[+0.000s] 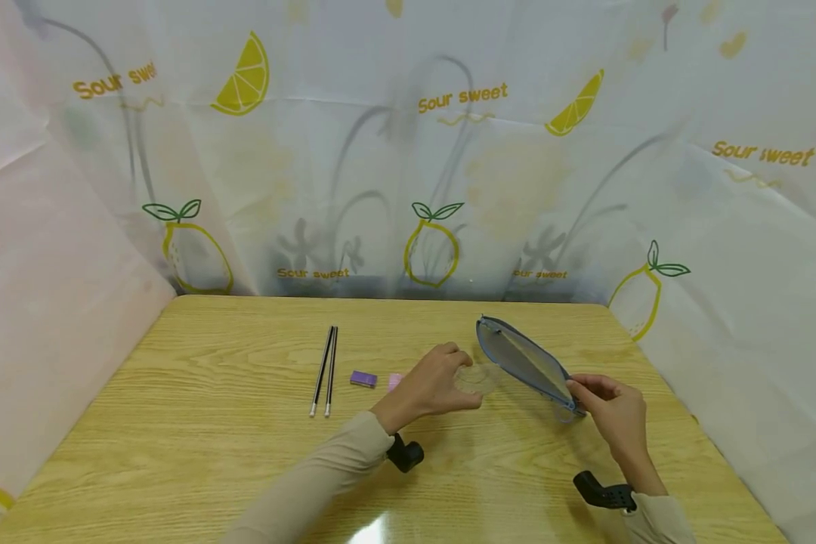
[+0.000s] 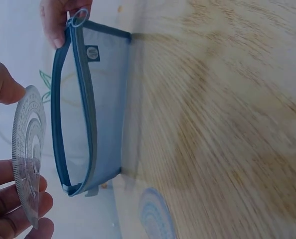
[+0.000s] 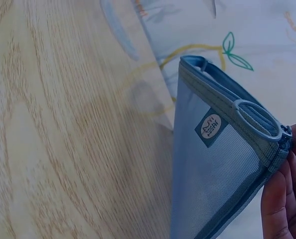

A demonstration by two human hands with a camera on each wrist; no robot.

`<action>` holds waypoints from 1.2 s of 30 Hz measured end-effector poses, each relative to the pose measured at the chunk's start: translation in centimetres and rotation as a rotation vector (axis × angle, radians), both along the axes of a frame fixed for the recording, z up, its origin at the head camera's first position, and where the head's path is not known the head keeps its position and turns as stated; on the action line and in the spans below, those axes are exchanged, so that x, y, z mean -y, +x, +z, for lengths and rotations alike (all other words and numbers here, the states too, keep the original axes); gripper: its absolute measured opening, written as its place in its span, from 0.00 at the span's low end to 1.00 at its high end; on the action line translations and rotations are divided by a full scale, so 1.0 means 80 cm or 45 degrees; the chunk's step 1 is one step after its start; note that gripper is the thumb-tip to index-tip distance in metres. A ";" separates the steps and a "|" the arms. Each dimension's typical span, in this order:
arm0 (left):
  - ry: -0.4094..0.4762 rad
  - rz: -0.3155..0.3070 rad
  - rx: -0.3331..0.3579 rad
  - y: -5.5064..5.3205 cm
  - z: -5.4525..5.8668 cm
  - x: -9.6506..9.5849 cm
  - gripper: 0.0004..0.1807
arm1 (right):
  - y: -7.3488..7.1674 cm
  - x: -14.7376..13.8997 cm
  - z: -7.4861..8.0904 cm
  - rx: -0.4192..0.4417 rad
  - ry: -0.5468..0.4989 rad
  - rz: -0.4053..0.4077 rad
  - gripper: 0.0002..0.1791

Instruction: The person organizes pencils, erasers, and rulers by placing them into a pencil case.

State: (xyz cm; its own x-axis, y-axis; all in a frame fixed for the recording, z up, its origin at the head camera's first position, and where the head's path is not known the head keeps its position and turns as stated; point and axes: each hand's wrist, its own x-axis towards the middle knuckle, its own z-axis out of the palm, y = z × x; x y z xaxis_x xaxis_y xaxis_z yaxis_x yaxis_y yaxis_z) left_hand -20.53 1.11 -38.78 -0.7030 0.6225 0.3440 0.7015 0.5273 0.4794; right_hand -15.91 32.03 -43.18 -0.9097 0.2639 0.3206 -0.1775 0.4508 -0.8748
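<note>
A clear plastic protractor [image 2: 28,154] is held in my left hand [image 1: 435,383], between the thumb and the fingers; in the head view it is faint and see-through. To its right stands a blue mesh zipper pouch [image 1: 527,363] with its mouth unzipped and spread. My right hand [image 1: 612,414] pinches the pouch's corner at the zipper end, beside a ring pull [image 3: 257,120]. A small label [image 3: 211,127] sits on the pouch's side. The protractor is outside the pouch, facing its mouth in the left wrist view.
Two dark pencils [image 1: 324,370] with white ends lie left of the hands. Near them are a purple block [image 1: 363,378] and a pink piece [image 1: 394,381], partly covered by my left hand. A pale bluish curved shape [image 2: 157,214] shows on the wooden table [image 1: 231,423].
</note>
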 end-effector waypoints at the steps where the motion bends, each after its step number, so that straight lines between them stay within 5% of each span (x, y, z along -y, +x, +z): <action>1: 0.000 -0.001 -0.001 -0.001 0.001 -0.001 0.25 | 0.004 0.005 0.008 0.009 -0.005 -0.007 0.13; 6: -0.007 -0.001 -0.007 -0.008 0.005 -0.008 0.24 | 0.015 0.023 0.033 0.075 -0.013 -0.049 0.14; 11: 0.000 -0.005 0.002 -0.014 0.008 -0.018 0.24 | 0.017 0.024 0.036 0.094 -0.017 -0.065 0.15; 16: 0.027 -0.009 0.009 -0.020 0.007 -0.030 0.23 | -0.002 0.001 -0.003 0.025 0.001 -0.052 0.20; 19: 0.035 -0.006 0.003 -0.022 0.006 -0.036 0.24 | -0.002 0.001 -0.006 0.005 -0.011 -0.040 0.20; 23: 0.025 -0.004 -0.031 -0.025 0.006 -0.046 0.22 | 0.016 0.026 0.031 0.064 -0.051 -0.062 0.14; 36: -0.046 0.013 -0.022 -0.027 0.014 -0.071 0.20 | 0.021 0.025 0.033 0.079 -0.069 -0.033 0.15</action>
